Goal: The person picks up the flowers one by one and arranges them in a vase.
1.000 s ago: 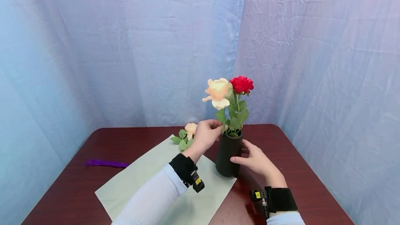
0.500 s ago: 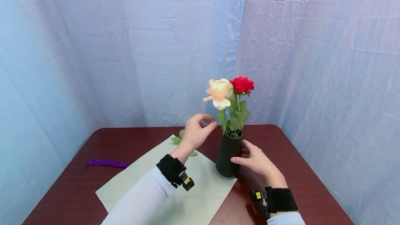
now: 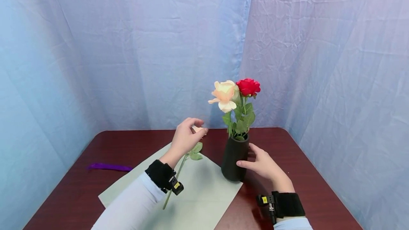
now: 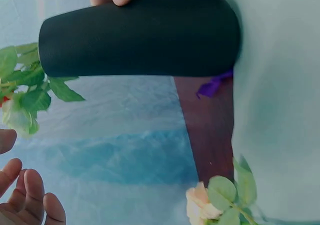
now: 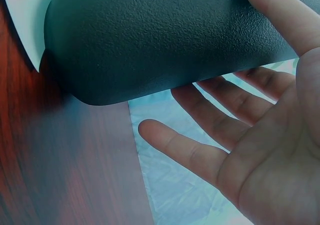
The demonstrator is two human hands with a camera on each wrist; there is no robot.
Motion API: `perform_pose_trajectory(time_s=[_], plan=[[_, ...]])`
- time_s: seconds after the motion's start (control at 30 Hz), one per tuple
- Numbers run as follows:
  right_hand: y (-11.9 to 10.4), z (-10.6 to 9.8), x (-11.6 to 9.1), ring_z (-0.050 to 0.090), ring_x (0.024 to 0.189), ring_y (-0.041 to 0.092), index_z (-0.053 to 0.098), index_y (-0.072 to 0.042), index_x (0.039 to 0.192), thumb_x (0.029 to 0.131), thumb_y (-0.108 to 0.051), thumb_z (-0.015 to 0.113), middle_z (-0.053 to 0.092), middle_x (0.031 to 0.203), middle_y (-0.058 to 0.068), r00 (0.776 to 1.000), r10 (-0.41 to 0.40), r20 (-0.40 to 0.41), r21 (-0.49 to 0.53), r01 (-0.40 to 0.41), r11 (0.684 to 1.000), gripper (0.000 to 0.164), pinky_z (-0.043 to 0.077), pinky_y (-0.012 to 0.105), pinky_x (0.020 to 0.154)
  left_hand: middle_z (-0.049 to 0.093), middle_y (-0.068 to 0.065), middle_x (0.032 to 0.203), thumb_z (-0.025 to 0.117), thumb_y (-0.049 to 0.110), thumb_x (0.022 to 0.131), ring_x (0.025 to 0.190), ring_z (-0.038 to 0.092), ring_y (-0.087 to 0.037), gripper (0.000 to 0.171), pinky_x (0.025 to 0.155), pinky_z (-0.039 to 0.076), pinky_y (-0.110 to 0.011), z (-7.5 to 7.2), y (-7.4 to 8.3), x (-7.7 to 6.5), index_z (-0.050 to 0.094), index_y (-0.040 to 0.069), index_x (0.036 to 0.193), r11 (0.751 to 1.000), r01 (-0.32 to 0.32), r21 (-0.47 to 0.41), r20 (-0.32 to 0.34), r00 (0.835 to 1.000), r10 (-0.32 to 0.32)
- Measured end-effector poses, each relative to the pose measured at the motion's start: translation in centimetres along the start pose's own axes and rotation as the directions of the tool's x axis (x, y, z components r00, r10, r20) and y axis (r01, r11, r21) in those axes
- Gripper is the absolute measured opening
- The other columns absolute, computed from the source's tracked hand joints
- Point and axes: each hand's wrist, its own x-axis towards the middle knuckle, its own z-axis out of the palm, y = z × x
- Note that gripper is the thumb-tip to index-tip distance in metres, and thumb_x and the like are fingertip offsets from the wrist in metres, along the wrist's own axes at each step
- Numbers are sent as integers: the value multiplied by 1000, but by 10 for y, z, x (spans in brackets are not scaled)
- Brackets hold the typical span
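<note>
A dark vase [image 3: 235,157] stands upright on the right corner of a pale green sheet. In it are a peach rose [image 3: 224,95] and a red rose [image 3: 248,87] with green leaves. My right hand [image 3: 267,166] grips the vase from the right, thumb in front; the right wrist view shows the other fingers [image 5: 210,110] round the far side. My left hand [image 3: 186,137], fingers loosely bent and holding nothing, hovers over another peach rose [image 4: 202,205]. In the head view, that hand partly hides its bloom, while its stem [image 3: 180,168] crosses the sheet.
The pale green sheet [image 3: 204,194] lies slantwise on the dark red-brown table [image 3: 316,187]. At left, a purple ribbon [image 3: 109,167] lies beside it. Blue cloth [image 3: 153,52] hangs behind the table and along both sides.
My left hand has let go among the stems at the vase and moved left, over the lying rose. The right hand and the vase have hardly moved.
</note>
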Motion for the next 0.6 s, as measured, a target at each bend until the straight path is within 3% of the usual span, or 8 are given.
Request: perform_pose_trajectory(time_s=[0.13,0.37,0.6], plan=[[0,0,0,55,128,36,41,-8,152,87,-40,82,55,143,14,1000,1,2,1,-1,1000,83,51,53,97,65,-5,107,78,23,92,72,61,-17,25,67,53,-34,-4,-10,-2,73,13,114,999,45,30,11,999,-46],[1,-1,0,54,129,37,40,-7,153,87,-40,82,55,144,15,1000,10,7,-1,-10,1000,85,51,53,97,66,-6,117,77,32,92,94,60,-18,33,79,53,-35,-8,-35,-6,71,12,118,981,149,123,59,986,-157],[-1,-2,0,54,128,36,40,-8,153,87,-40,81,54,144,14,1000,10,12,3,-10,1000,84,50,53,98,69,-4,107,77,31,92,93,62,-20,32,78,53,-38,-11,-59,-9,70,10,115,960,227,161,75,968,-241]])
